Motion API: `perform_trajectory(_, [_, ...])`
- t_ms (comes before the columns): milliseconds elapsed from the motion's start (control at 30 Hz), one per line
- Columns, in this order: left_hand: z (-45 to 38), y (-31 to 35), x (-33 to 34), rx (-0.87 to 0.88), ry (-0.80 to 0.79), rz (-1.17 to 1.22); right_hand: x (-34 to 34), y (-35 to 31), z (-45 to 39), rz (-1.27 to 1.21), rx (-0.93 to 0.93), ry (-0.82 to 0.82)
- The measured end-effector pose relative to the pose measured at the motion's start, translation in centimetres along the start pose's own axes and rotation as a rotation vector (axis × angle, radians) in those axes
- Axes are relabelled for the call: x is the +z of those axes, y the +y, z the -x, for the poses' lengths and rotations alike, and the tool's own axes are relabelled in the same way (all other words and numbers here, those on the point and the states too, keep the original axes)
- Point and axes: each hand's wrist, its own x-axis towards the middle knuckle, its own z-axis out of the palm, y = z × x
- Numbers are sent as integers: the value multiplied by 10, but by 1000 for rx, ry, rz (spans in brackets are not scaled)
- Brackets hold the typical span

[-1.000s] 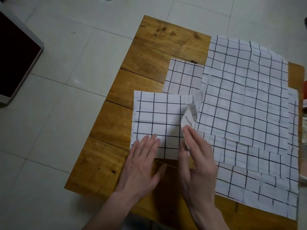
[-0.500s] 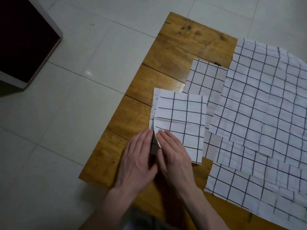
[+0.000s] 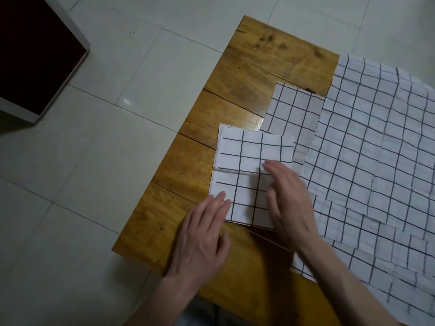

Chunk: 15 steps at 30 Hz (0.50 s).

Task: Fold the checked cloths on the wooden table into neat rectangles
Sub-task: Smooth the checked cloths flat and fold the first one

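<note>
Since half a second ago right hand (image 3: 290, 198) has slid up and right across the folded cloth (image 3: 249, 165), fingers flat and relaxed, pressing its right half; left hand (image 3: 202, 234) has stayed flat too, fingertips on the near-left corner, palm on wood. Folded cloth is a small rectangle at the worktop's (image 3: 263, 67) left-middle, overlapping a smaller checked piece (image 3: 293, 109). Unfolded checked cloths (image 3: 376, 149) lie stacked just right. Tiled floor (image 3: 117, 161) and dark cabinet (image 3: 35, 55) beyond.
</note>
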Motion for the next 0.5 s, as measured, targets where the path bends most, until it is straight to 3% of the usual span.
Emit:
perform_trajectory(300, [-3,39,24,267,-202,-209,-26,66,-67,367,-127,-336])
perform_trajectory(500, [-3,28,20,256,-243,-323,-38,63,-50,518,-42,-288])
